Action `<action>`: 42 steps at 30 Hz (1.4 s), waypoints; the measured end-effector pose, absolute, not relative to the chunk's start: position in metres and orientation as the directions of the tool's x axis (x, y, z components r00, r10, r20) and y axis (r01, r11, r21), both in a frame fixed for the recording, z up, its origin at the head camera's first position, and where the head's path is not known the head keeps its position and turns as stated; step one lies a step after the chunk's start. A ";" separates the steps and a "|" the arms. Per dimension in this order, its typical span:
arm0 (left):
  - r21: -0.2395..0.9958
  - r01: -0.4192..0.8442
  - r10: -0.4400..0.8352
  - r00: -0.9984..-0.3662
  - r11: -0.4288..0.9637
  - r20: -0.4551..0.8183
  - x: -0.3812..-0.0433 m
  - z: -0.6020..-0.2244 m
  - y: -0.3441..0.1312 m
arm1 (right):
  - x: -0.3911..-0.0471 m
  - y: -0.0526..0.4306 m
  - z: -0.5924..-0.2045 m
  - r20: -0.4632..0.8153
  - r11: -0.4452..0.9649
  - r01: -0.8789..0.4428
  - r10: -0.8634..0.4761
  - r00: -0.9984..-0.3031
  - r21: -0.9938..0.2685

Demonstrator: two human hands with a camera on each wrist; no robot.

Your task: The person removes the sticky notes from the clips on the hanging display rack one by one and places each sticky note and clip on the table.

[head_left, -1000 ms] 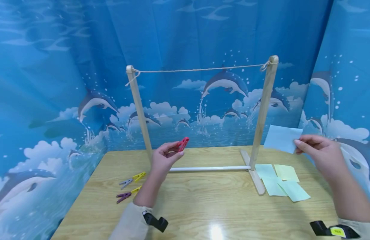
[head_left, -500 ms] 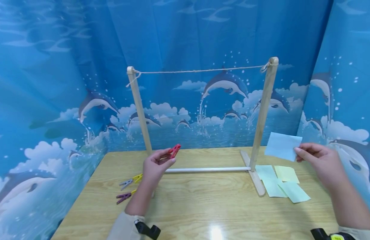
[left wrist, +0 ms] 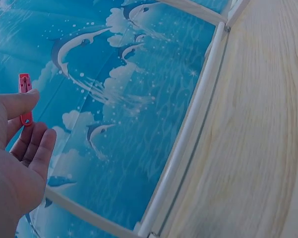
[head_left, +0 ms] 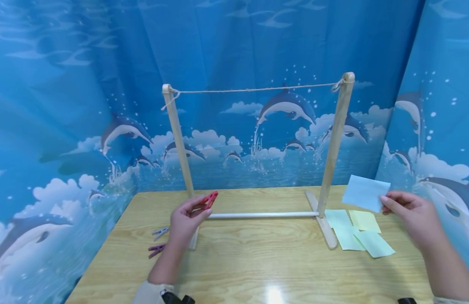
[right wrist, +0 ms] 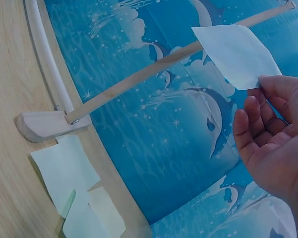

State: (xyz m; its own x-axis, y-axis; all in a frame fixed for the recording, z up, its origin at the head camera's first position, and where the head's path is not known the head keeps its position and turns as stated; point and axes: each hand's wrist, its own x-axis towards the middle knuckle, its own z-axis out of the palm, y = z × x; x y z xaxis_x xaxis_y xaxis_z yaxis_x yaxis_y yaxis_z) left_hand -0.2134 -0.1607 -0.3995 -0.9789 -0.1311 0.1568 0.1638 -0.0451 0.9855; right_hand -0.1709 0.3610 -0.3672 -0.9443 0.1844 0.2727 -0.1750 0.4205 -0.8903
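Observation:
In the head view my left hand (head_left: 185,221) pinches a red clothespin (head_left: 211,200) between thumb and fingers, in front of the rack's left post (head_left: 179,139). The left wrist view shows the same clothespin (left wrist: 25,99) held upright at the thumb tip. On the right, my right hand (head_left: 414,213) grips a light blue sticky note (head_left: 365,192) by its lower right corner, raised above the table. Below it lie several pale green sticky notes (head_left: 375,244) and a yellow one (head_left: 364,221). A string (head_left: 249,90) with nothing hanging on it spans the tops of the two posts.
A grey clothespin (head_left: 160,232) and a purple clothespin (head_left: 156,250) lie on the wooden table (head_left: 264,261), left of my left forearm. The rack's right post (head_left: 334,147) stands on a wooden foot; a white bar (head_left: 262,215) joins the posts low down. A dolphin-print curtain (head_left: 234,42) hangs behind.
My left hand has moved left and down with the red clothespin, and its forearm now covers the yellow clothespins. My right hand has lowered the blue note a little.

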 end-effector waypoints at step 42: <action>0.972 -0.063 -0.454 -0.890 0.228 0.049 -0.178 -0.440 -0.282 | -0.167 0.415 -0.435 -0.052 0.522 0.253 0.368 -0.928 -0.815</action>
